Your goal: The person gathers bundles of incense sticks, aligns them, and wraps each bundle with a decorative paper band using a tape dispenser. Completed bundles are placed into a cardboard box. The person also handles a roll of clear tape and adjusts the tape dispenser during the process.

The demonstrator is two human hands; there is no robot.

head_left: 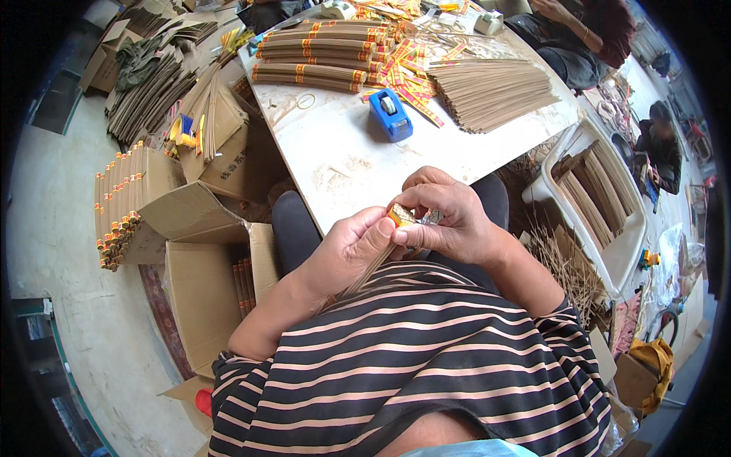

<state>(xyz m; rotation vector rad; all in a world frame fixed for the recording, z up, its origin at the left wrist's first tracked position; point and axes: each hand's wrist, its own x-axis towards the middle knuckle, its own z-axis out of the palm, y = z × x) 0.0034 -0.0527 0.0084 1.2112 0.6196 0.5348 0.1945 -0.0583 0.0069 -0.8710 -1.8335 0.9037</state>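
Observation:
Over my lap, my left hand (352, 245) is wrapped around a bundle of thin brown incense sticks (370, 273), which slants down toward my striped shirt. A yellow and red paper band (397, 216) circles the bundle's upper end, where the pale stick tips show. My right hand (463, 221) is closed at that end, its thumb and fingers pressing on the band. Something small and shiny shows between the right fingers, too small to name. On the white table (335, 183) ahead stands a blue tape dispenser (391, 116).
Banded incense bundles (312, 75), loose paper labels (407, 75) and a fan of loose sticks (495, 91) lie on the table. An open cardboard box (199, 301) stands at left, a white tub (643, 228) of sticks at right. Other people (586, 38) sit beyond.

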